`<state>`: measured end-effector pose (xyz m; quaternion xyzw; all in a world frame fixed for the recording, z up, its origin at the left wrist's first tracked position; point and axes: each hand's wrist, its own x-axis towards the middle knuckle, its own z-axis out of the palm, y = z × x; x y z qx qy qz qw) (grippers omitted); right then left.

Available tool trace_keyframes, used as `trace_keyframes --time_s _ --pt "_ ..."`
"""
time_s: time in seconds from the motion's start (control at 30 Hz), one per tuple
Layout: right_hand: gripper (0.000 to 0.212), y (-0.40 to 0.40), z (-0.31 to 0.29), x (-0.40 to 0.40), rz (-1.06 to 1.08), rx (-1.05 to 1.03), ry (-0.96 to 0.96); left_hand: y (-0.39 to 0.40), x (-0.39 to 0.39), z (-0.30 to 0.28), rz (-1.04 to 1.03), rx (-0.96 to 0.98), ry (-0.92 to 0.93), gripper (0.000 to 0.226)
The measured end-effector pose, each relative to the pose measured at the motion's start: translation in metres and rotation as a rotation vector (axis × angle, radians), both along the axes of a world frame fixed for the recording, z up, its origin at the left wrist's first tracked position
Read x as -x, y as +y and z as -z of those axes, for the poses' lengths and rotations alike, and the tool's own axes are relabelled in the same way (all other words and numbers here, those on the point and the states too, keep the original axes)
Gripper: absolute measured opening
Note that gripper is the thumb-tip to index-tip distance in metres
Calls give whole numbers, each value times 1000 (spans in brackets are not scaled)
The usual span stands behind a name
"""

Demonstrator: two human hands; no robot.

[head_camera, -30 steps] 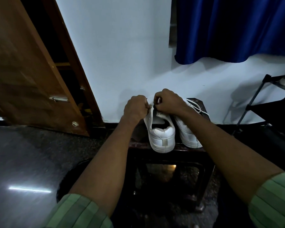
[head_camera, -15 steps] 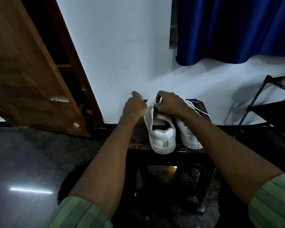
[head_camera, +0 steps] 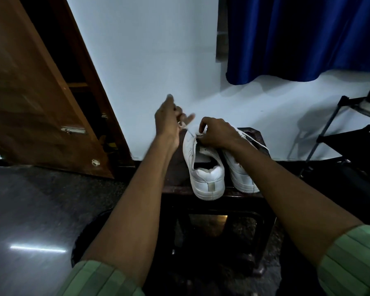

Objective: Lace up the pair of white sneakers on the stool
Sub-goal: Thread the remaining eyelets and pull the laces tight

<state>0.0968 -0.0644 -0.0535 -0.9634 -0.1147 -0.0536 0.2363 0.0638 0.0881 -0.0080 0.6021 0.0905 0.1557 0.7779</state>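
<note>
While left hand [head_camera: 169, 119] pinches lace [head_camera: 185, 127] taut, right hand [head_camera: 217, 133] clamped on left sneaker [head_camera: 203, 167]: pull straight, keep shoe pinned, avoid twists.

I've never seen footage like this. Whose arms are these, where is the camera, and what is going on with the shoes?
No machine here: a person wears a wide-angle camera on the head, looking down at their own arms. Two white low-top sneakers stand heels toward us on a dark wooden stool. The left hand pinches a thin white shoelace and is raised beside the left sneaker. The right hand grips that sneaker's top near the eyelets. The right sneaker shows laces already in it. A blue curtain hangs behind.
</note>
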Motion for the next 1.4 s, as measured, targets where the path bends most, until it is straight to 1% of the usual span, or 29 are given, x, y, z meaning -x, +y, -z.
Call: trace_keyframes --time_s 0.03,0.07,0.1,0.13,0.23,0.3,0.33,0.4,0.43,0.5,0.53,0.57,0.6,0.63,0.67,0.77,0.87,0.93,0.97,1.0,1.03,1.1,1.13,1.2,1.23,1.27,1.33,1.37,1.4 --pt "25 0 0 0 3 2 0 5 0 -2 -63 -176 -31 38" --pt "25 0 -1 0 2 3 2 12 -3 3 -97 -463 -62 38" --pt "25 0 -1 1 -2 4 4 17 -4 9 -113 -765 -30 34" --pt "25 0 -1 1 -7 6 6 19 -4 16 -101 -971 49 29" --pt "23 0 -2 4 -6 12 13 11 0 36 48 -1265 264 43" --pt "24 0 -2 4 -4 5 10 6 3 42 67 -1474 294 45" --pt "24 0 -3 4 -4 0 12 4 3 40 48 -1498 264 42" --pt "25 0 -4 4 -6 -1 18 3 -1 35 -1 -1378 116 33" --pt "25 0 -4 4 -5 4 20 2 -3 30 -35 -1264 -6 35" --pt "25 0 -4 4 1 9 18 1 -3 17 -120 -901 -232 39" --pt "25 0 -4 4 5 7 15 1 -1 12 -122 -699 -267 39" --pt "25 1 -5 4 8 7 15 1 1 8 -75 -530 -236 41" --pt "25 1 -5 5 8 10 14 1 4 5 0 -404 -163 46" --pt "25 1 -5 6 8 17 12 2 4 7 74 -347 -92 50" --pt "26 2 -6 7 8 27 7 4 4 11 125 -395 -23 49" --pt "30 2 -8 9 21 73 -13 12 -3 30 84 -958 122 37" --pt "41 -1 -14 10 68 125 -42 11 -4 38 100 -1175 193 43" --pt "49 0 -17 10 112 171 -77 8 2 37 88 -1444 236 46" --pt "50 0 -18 10 126 195 -89 8 1 37 52 -1521 249 47" --pt "48 1 -18 9 129 215 -92 7 0 36 17 -1519 224 45" --pt "45 2 -18 9 123 226 -87 6 0 33 16 -1436 163 41" --pt "41 3 -18 9 106 223 -74 3 -3 27 36 -1117 2 47" --pt "40 3 -17 9 96 208 -68 2 -3 21 45 -835 -43 49" --pt "40 3 -17 9 86 160 -59 5 0 11 70 -225 -31 43" --pt "39 3 -16 10 86 145 -55 8 -1 9 79 -119 -21 42" --pt "39 3 -17 11 86 140 -50 10 -2 11 60 -201 -24 44" --pt "38 2 -17 11 75 139 -43 15 -8 22 -15 -769 0 42" --pt "36 3 -18 11 68 138 -38 16 -9 27 -42 -975 44 34" --pt "34 2 -18 12 64 137 -33 16 -6 30 -13 -1098 87 26"
